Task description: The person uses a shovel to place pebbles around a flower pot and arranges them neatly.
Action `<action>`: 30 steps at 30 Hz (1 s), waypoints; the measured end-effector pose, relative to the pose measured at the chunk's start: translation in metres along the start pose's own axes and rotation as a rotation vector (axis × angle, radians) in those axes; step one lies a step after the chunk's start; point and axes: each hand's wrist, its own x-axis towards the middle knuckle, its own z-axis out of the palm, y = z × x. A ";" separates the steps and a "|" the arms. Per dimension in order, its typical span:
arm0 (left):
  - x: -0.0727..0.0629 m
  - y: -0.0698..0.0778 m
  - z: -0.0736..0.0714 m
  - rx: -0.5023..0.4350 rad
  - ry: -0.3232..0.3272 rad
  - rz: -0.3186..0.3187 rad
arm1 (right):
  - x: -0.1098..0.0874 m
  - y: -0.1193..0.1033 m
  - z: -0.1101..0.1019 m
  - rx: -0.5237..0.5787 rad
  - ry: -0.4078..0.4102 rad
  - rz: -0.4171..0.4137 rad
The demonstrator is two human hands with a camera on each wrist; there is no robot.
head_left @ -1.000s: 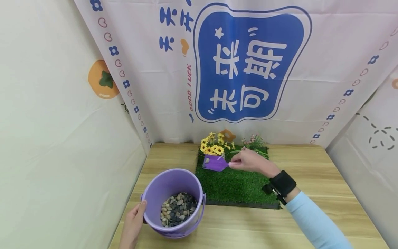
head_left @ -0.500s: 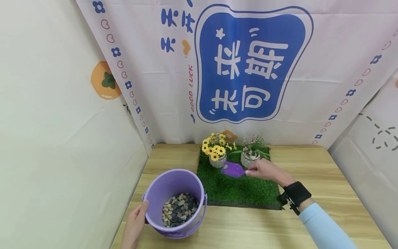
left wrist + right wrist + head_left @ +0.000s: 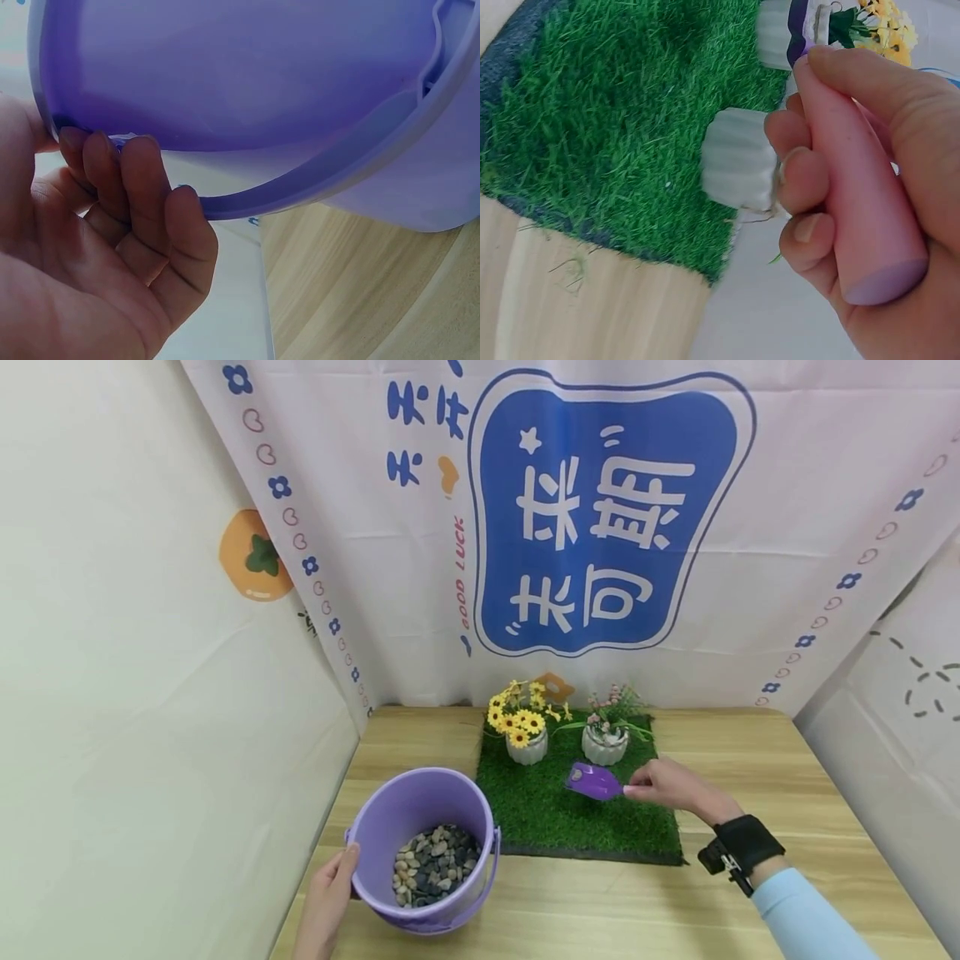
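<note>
My left hand (image 3: 327,893) grips the left rim of a purple bucket (image 3: 408,789), its fingers (image 3: 142,180) curled round the edge in the left wrist view. Pale and dark pebbles (image 3: 437,864) cover the bucket's bottom. With my right hand (image 3: 671,787) I hold a small purple shovel (image 3: 596,782) over the green turf mat. A pebble (image 3: 576,774) shows near the shovel's front edge. In the right wrist view, my fingers wrap round its pink handle (image 3: 862,187), and the purple blade is mostly hidden.
The artificial grass mat (image 3: 555,822) lies on a wooden table (image 3: 570,902). At its back stand a white pot (image 3: 528,749) of yellow flowers (image 3: 517,718) and another white pot (image 3: 604,747) with pink flowers (image 3: 611,697). A printed cloth (image 3: 412,593) hangs behind.
My right hand has moved the shovel rightward and nearer, away from the yellow flowers' pot. Both white pots now show fully. My left hand stays on the bucket's rim.
</note>
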 end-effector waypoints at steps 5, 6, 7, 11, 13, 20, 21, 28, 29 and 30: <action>0.000 0.001 0.000 0.003 0.008 -0.005 | -0.005 0.006 0.000 0.014 -0.006 0.007; 0.000 0.001 0.000 0.001 0.008 -0.006 | -0.005 0.007 0.000 0.016 -0.007 0.013; 0.000 0.001 -0.001 0.001 0.006 -0.007 | -0.006 0.008 0.000 0.018 -0.008 0.018; 0.000 0.000 0.000 -0.010 0.005 -0.012 | -0.007 0.013 0.000 0.015 -0.011 0.042; 0.000 -0.001 0.000 -0.015 0.005 -0.011 | -0.007 0.016 0.000 0.015 -0.014 0.056; 0.000 -0.001 -0.002 -0.013 -0.005 -0.001 | -0.007 0.027 0.000 0.017 -0.011 0.072; 0.000 -0.001 -0.002 -0.016 -0.007 -0.001 | -0.007 0.028 -0.001 0.010 -0.009 0.070; -0.001 -0.001 -0.003 -0.009 -0.011 0.000 | -0.008 0.037 -0.005 -0.008 -0.001 0.063; -0.001 -0.001 -0.003 -0.007 -0.009 0.001 | -0.008 0.037 -0.006 -0.006 0.000 0.071; -0.001 -0.001 -0.003 -0.005 -0.006 0.003 | -0.008 0.038 -0.007 -0.004 0.000 0.077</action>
